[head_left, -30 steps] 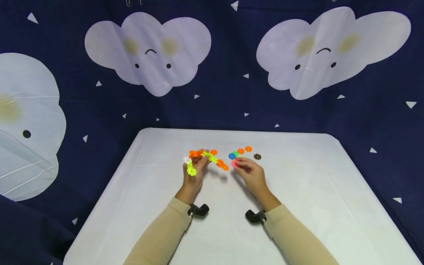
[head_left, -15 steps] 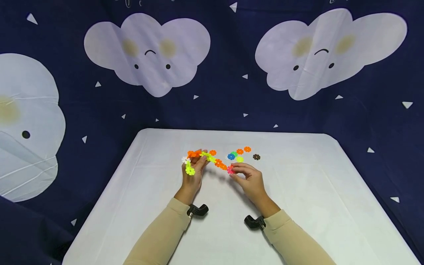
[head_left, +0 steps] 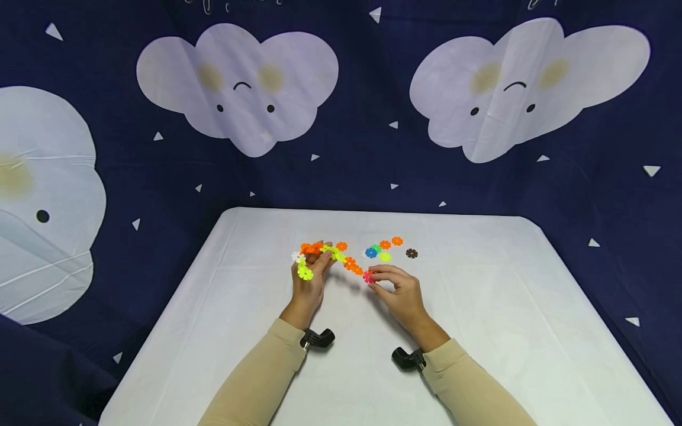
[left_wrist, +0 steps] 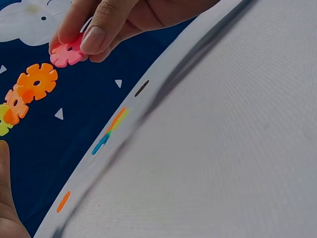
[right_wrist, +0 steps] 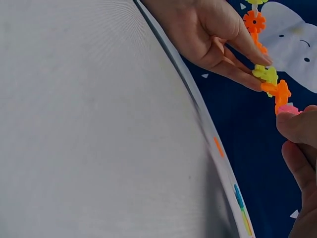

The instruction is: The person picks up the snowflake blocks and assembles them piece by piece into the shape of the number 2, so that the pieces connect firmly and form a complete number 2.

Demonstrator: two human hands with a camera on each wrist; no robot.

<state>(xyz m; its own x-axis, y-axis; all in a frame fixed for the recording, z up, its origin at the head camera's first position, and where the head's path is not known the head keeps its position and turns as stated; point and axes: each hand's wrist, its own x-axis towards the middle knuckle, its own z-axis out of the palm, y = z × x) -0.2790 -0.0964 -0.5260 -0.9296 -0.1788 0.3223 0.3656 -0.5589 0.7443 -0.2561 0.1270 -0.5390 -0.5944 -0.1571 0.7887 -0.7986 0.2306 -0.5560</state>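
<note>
One pink disc (left_wrist: 62, 53) between fingers (left_wrist: 103, 27)

Right hand (left_wrist: 116, 21) pinches a pink disc (left_wrist: 62, 56)

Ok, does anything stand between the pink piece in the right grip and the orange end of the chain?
Nothing visible does: the pink piece, pinched in the right grip, is close beside the orange end piece, though contact is unclear. The loose pieces lie farther off.
</note>
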